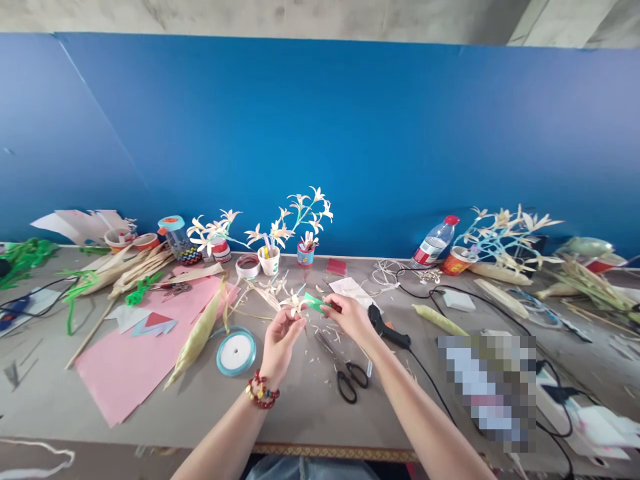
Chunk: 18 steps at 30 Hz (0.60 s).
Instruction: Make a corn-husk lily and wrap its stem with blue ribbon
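Observation:
Between the fingertips of my left hand (281, 339) is a cream-coloured artificial flower (294, 304) with pointed petals. My right hand (349, 319) pinches a small green strip (314, 303), whose free end lies close beside the flower. Whether strip and flower touch, I cannot tell. Below my hands, black-handled scissors (351, 383) lie on the table among pale scraps. A black glue gun (389, 328) rests just right of my right hand. Left of my left wrist lies a spool of blue ribbon (236, 351).
Finished flowers stand in a white paper cup (269, 261) and a red cup (454, 261) at the back. Pink paper (125, 373) and a corn husk (199, 337) lie left. A water bottle (434, 243) stands back right; a power strip (575, 417) and cables lie right.

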Tool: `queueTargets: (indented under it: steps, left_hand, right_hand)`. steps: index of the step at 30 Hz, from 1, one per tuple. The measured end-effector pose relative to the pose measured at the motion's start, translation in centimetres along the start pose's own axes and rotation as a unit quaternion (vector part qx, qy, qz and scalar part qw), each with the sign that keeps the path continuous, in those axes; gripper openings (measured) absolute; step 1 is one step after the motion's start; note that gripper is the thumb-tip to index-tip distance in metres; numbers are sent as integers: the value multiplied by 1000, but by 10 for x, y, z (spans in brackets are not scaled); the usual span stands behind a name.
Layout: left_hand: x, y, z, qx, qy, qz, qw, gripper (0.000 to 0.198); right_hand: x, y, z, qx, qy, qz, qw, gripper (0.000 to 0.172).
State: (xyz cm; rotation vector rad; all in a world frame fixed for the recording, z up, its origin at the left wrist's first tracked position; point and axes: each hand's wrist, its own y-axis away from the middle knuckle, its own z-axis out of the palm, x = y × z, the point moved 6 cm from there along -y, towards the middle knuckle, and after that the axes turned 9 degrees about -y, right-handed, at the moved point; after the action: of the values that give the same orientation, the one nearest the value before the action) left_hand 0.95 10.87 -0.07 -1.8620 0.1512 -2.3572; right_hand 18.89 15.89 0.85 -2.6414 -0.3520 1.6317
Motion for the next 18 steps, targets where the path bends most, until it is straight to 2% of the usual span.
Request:
queueTargets:
  steps: [6, 9, 12, 15, 18]
  left_hand:
    - [-4, 0, 1, 0, 5, -10, 1000, 19]
    - [-7, 0, 4, -26, 32, -27, 999, 21]
    - [-7, 1, 5, -34, 14, -27, 999, 22]
    - [-5, 2, 2, -26, -33, 1, 999, 19]
    - [2, 5, 1, -26, -120, 65, 990, 12]
  right_hand:
    - [-3, 22, 16, 5, -159, -5, 987, 31]
    - [0, 27, 20, 9, -204, 2, 979, 30]
    - [0, 31, 23, -6, -231, 13, 973, 27]
    - [-2, 37, 26, -19, -249, 24, 968, 26]
    - [-4, 43, 27, -22, -258, 31, 965, 24]
